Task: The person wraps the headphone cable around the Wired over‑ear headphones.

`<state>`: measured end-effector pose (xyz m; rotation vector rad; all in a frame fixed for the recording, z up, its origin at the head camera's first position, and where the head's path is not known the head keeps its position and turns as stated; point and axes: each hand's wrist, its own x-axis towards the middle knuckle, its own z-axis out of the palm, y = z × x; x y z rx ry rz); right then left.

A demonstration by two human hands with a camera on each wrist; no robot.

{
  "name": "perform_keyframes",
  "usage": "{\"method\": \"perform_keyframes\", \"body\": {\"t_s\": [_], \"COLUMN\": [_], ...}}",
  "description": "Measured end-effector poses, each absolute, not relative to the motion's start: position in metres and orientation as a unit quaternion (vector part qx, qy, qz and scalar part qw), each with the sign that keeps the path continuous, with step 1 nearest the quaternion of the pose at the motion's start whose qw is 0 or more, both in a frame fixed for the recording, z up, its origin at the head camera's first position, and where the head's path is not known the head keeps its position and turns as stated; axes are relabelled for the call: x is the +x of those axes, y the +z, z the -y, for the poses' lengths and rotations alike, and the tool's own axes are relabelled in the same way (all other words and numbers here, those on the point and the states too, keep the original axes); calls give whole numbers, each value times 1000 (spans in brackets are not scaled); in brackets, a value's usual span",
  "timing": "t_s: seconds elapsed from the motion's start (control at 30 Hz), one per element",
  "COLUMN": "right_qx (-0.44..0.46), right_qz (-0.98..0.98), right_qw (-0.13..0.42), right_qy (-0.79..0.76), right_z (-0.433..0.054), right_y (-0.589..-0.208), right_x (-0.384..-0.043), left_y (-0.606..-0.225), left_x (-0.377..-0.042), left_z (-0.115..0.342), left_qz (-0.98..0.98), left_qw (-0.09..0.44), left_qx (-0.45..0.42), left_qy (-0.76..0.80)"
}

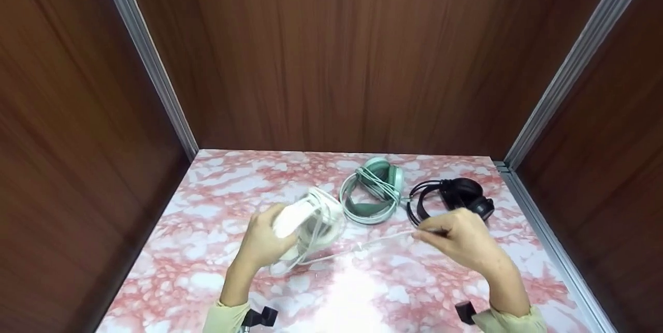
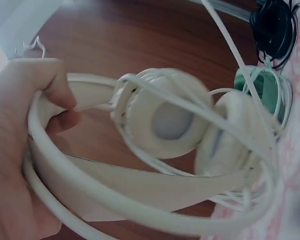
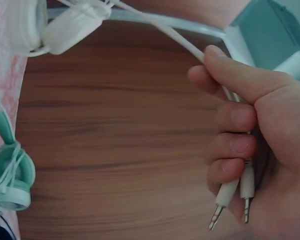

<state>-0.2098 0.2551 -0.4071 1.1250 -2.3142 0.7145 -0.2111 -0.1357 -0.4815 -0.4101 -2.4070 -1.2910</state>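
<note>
My left hand (image 1: 267,237) grips a pair of white headphones (image 2: 170,185) by the headband, fingers curled round it. Both ear cups (image 2: 160,112) hang out ahead of the hand, and loops of white cable wrap around them. My right hand (image 1: 463,240) pinches the white cable (image 3: 170,34) between thumb and forefinger. Below the pinch, its other fingers curl round the cable's two plug ends (image 3: 227,192), whose metal tips stick out. In the head view the cable stretches between both hands, above the table.
Green headphones (image 1: 370,214) with their cable wound round them lie at the middle back of the marbled pink table (image 1: 207,229). Black headphones (image 1: 463,193) lie to their right, beyond my right hand. Brown wooden panels (image 1: 331,53) enclose the back and sides.
</note>
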Motion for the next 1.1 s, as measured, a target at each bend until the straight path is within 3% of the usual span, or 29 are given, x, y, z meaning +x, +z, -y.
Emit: {"method": "perform_keyframes", "body": {"t_s": [0.17, 0.33, 0.53, 0.7, 0.87, 1.1], "right_qx": [469, 468, 403, 374, 381, 315], "right_qz": [764, 727, 722, 718, 714, 716], "right_qw": [343, 369, 292, 240, 179, 23], "right_qy": [281, 340, 480, 536, 560, 622], "right_z": [-244, -234, -217, -206, -196, -191], "right_y": [-397, -390, -389, -395, -412, -476], "right_x": [-232, -259, -257, -249, -257, -266], "left_y": [-470, -459, -455, -457, -464, -480], "left_x": [-199, -195, -191, -191, -200, -208], "left_z": [123, 116, 123, 125, 123, 123], "left_qz": [880, 835, 717, 646, 567, 407], "left_qw": [113, 46, -31, -64, -50, -51], "left_qx": [-222, -327, -416, -469, -512, -537], "left_qy": [-405, -441, -559, -598, -644, -737]}}
